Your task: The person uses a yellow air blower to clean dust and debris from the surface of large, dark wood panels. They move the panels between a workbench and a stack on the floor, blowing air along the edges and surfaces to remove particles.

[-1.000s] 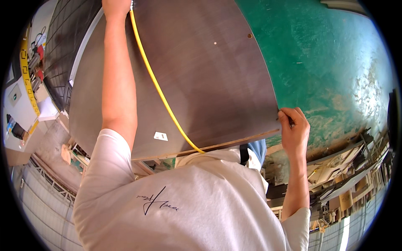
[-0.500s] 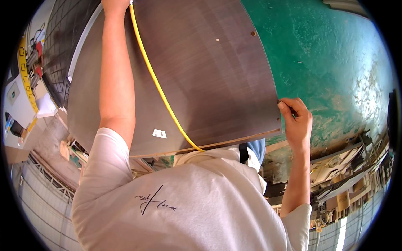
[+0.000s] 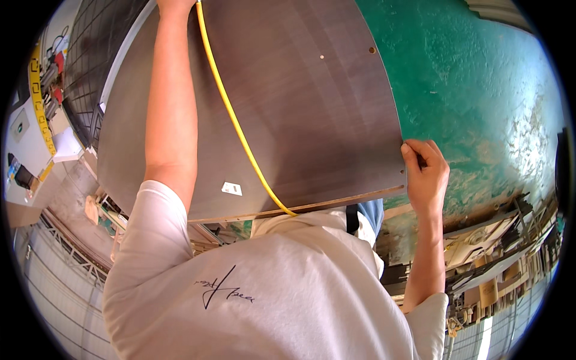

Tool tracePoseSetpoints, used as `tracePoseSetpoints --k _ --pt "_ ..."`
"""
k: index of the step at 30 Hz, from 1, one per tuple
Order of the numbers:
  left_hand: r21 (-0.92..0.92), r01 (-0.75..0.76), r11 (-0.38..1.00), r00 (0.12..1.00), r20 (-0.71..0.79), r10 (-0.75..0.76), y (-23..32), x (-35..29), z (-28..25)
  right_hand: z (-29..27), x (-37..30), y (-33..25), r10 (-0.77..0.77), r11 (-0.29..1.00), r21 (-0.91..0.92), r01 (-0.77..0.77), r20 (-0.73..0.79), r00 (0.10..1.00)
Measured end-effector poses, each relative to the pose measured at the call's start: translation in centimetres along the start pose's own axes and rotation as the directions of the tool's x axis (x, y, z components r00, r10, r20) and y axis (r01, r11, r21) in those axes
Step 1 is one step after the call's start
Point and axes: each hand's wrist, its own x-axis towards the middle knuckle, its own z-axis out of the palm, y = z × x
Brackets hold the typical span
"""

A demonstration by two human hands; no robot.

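In the head view, my right hand (image 3: 428, 174) is resting, fingers curled narrow, at the right edge of the dark panel (image 3: 318, 120) before my waist (image 3: 300, 222), perhaps for steadying; my left hand (image 3: 176, 7) is extending beside the yellow hose (image 3: 236, 123), its grip cropped, so I cannot tell.

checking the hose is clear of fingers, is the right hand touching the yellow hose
Apart. The head view shows a broad stretch of dark panel between the right hand, at the panel's right edge, and the yellow hose.

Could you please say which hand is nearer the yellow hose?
Left: the left hand is beside the yellow hose; the right hand is farther right, at the edge of the dark panel.
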Motion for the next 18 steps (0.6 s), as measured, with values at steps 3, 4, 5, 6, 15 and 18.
tracePoseSetpoints --k 3,4,5,6,15,18 --pt "0.002 -0.006 1.0 1.0 -0.004 0.006 0.1 -0.1 0.3 -0.4 -1.2 1.3 -0.026 0.992 -0.123 0.023 -0.021 0.999" --pt "-0.018 -0.025 1.0 1.0 -0.012 0.025 0.1 0.0 0.5 -0.6 -1.3 1.3 0.011 0.996 -0.084 -0.011 -0.009 1.0" --pt "-0.072 -0.007 0.997 1.0 -0.012 0.006 0.1 0.0 0.5 -0.7 -1.4 1.2 0.047 0.998 -0.045 -0.047 0.003 0.999" --pt "-0.072 -0.001 0.997 1.0 -0.019 0.0 -0.1 0.0 0.3 -0.7 -1.2 1.1 0.041 0.998 -0.051 -0.04 0.006 0.999" --pt "0.047 -0.011 0.999 1.0 -0.007 0.011 -0.4 0.1 -0.1 -0.5 0.5 0.8 0.014 0.999 -0.036 -0.013 0.051 0.999" --pt "0.006 -0.011 1.0 1.0 -0.017 0.011 -0.4 -0.2 0.3 -0.4 0.9 2.2 0.098 0.992 0.073 -0.105 0.1 0.99"
